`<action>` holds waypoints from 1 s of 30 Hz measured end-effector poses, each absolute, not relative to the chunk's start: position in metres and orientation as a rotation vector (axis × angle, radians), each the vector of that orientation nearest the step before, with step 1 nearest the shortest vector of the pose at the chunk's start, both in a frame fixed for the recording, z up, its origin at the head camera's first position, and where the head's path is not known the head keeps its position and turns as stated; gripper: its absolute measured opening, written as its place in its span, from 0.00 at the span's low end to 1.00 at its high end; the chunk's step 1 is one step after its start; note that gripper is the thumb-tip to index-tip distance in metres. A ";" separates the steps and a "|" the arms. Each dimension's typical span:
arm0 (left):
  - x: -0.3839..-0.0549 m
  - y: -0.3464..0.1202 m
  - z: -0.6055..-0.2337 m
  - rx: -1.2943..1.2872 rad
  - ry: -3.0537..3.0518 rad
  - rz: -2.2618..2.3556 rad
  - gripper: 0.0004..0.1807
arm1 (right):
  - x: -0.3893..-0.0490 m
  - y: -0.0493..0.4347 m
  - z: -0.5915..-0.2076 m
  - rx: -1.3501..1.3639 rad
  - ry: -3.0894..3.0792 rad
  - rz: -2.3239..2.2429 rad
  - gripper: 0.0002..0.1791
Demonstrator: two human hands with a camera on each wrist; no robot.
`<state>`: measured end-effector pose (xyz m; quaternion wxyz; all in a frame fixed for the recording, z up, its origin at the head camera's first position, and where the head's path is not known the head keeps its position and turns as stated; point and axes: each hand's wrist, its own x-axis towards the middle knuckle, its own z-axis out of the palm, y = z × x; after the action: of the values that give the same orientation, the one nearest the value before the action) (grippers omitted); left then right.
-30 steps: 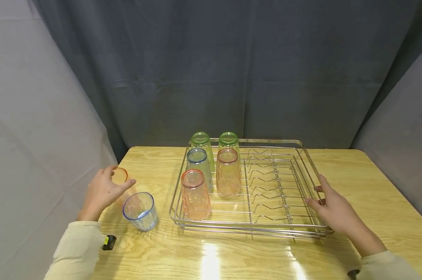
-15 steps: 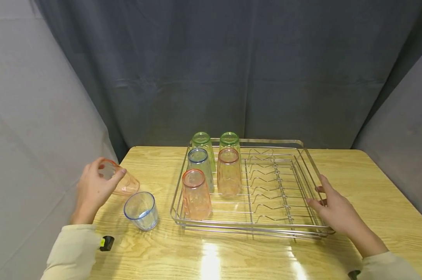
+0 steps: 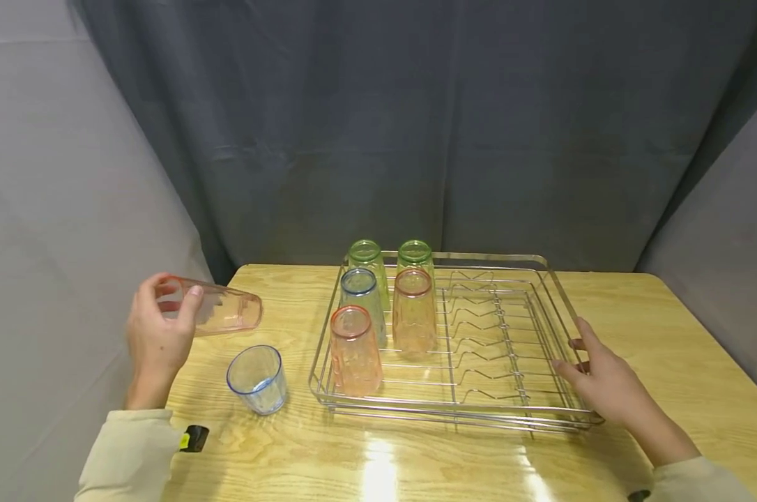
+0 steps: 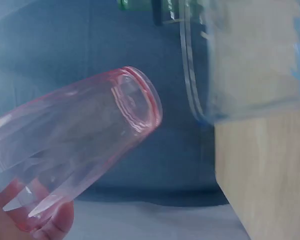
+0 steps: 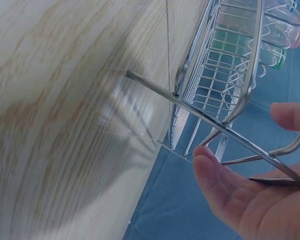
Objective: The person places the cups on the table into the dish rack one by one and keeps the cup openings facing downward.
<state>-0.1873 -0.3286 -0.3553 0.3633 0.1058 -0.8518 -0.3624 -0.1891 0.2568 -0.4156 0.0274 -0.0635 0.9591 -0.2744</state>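
My left hand (image 3: 159, 335) grips a clear pink glass (image 3: 231, 310) near its red rim. The glass lies nearly level, its base pointing right, and in the left wrist view the pink glass (image 4: 80, 130) slants across with thumb and fingers round its rim end. Just below it on the table stands a clear glass with a blue rim (image 3: 267, 394), mouth up. My right hand (image 3: 607, 376) holds the right side of the wire dish rack (image 3: 454, 404), thumb inside and fingers at the outer rail. The right wrist view shows the fingers at the rack's metal wires (image 5: 205, 117).
Upside down in the rack's left half stand two green glasses (image 3: 366, 252), a blue glass (image 3: 361, 296) and two pink glasses (image 3: 356, 355). Wire plate dividers (image 3: 479, 341) fill the right half. A dark curtain (image 3: 441, 139) hangs behind the wooden table (image 3: 303, 460).
My left hand has lifted the pink glass off the table and tipped it from upright to nearly level, base swinging right. The right hand stays on the rack.
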 end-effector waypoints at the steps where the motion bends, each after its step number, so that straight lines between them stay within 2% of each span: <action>1: -0.186 -0.327 -0.354 0.260 -2.175 -0.934 0.28 | -0.189 0.257 -0.416 -0.194 2.957 -0.847 0.52; 10: -0.166 -0.302 -0.335 0.147 -2.079 -1.095 0.25 | -0.189 0.258 -0.417 -0.182 2.937 -0.841 0.52; 18: -0.147 -0.270 -0.312 -0.156 -1.967 -1.286 0.24 | -0.190 0.258 -0.416 -0.180 2.946 -0.848 0.52; 30: -0.145 -0.249 -0.324 -0.426 -1.851 -1.485 0.22 | -0.190 0.258 -0.416 -0.188 2.935 -0.869 0.52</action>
<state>-0.1448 -0.2493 -0.3237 0.3571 -0.1651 -0.7171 -0.5753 -0.1898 0.2583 -0.4160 0.0375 -0.0613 0.9563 -0.2833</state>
